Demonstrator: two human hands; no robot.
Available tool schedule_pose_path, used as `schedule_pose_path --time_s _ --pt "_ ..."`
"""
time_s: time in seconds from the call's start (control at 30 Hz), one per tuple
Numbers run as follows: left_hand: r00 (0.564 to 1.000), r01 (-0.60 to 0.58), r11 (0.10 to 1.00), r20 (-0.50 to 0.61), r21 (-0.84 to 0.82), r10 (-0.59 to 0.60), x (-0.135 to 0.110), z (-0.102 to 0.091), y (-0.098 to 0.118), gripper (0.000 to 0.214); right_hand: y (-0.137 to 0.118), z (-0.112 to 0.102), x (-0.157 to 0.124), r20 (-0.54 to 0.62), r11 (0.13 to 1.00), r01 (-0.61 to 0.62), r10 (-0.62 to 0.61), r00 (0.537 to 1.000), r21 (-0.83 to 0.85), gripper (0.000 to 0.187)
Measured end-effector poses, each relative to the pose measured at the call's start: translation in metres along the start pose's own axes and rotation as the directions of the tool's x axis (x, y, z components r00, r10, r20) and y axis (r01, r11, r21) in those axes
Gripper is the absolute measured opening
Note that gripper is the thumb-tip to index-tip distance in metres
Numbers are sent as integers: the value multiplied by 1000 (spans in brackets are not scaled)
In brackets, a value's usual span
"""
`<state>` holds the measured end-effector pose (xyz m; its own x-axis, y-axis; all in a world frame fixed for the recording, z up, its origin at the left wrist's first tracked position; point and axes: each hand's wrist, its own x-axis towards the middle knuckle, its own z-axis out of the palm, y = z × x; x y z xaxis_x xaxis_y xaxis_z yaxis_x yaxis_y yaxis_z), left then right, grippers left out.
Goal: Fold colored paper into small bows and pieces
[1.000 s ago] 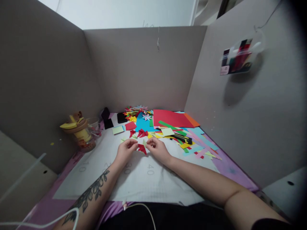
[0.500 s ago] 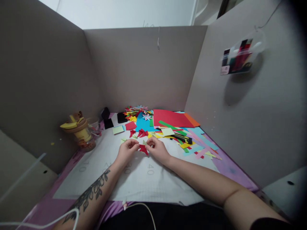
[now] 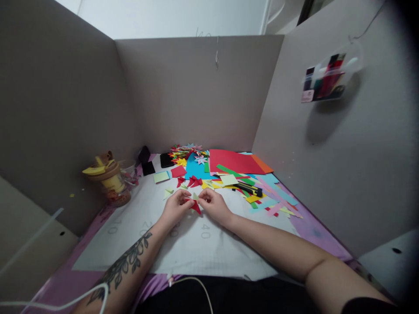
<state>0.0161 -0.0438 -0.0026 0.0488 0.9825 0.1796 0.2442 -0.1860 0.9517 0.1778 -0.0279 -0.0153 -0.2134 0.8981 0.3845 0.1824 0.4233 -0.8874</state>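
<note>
Between my two hands is a small folded paper piece point(image 3: 196, 206), red with a pale green point sticking up. My left hand point(image 3: 176, 206) pinches its left side, thumb over the red part. My right hand point(image 3: 214, 205) has thumb and fingertips closed at the pale green point on the right side. Just beyond the hands lie folded red paper pieces point(image 3: 195, 181) and folded pale green ones point(image 3: 168, 192). How the red and green parts fit together is partly hidden by my fingers.
Further back are a stack of pale green squares point(image 3: 161, 176), a red sheet point(image 3: 234, 162), a heap of paper stars point(image 3: 185, 152) and a phone point(image 3: 166, 160). A yellow-black cutter point(image 3: 250, 188) lies among paper strips point(image 3: 278, 192) at right. A pot point(image 3: 109, 179) stands left.
The left thumb has slid inward over the red part of the folded paper, which has turned slightly. My right hand has hardly moved.
</note>
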Motion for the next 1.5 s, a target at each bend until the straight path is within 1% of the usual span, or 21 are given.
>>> schedule_pose_path --time_s 0.17,0.4,0.5,0.67,0.83,1.03,1.17,1.27,1.33,1.4,1.5 --pt "1000 12 1000 -9 -7 -12 2 -1 -4 25 2 -1 0 -3 1000 -3 3 1000 -26 7" --pt "1000 -2 999 -7 -35 2 2 0 -2 19 0 1 -1 21 1000 -6 7 1000 -29 9" --pt "1000 -18 1000 6 -9 18 0 1 1 17 1 3 -1 14 1000 -11 11 1000 -17 10" --pt "997 -70 994 24 88 68 -2 0 7 9 3 3 0 12 1000 -22 22 1000 17 9" --pt "997 -80 992 24 97 78 -1 -1 6 8 7 3 0 44 996 -50 47 998 78 10" --pt "994 -106 986 35 131 102 0 -2 1 9 6 2 0 30 998 -24 23 999 51 13" --pt "993 -119 983 42 137 114 -2 -3 3 11 5 1 0 9 999 -12 12 1000 40 15" --pt "983 -182 970 49 163 176 -3 -4 5 13 4 0 0 0 999 -1 1 1000 44 16" --pt "971 -239 946 52 220 234 -4 -5 5 15 4 -1 0 -4 999 3 -3 1000 40 16" --pt "951 -308 904 62 296 304 -3 -6 3 12 4 -1 0 -5 999 7 -7 1000 32 17" --pt "907 -414 809 115 418 405 -3 -8 -1 8 5 -1 0 0 1000 13 -13 1000 23 17"
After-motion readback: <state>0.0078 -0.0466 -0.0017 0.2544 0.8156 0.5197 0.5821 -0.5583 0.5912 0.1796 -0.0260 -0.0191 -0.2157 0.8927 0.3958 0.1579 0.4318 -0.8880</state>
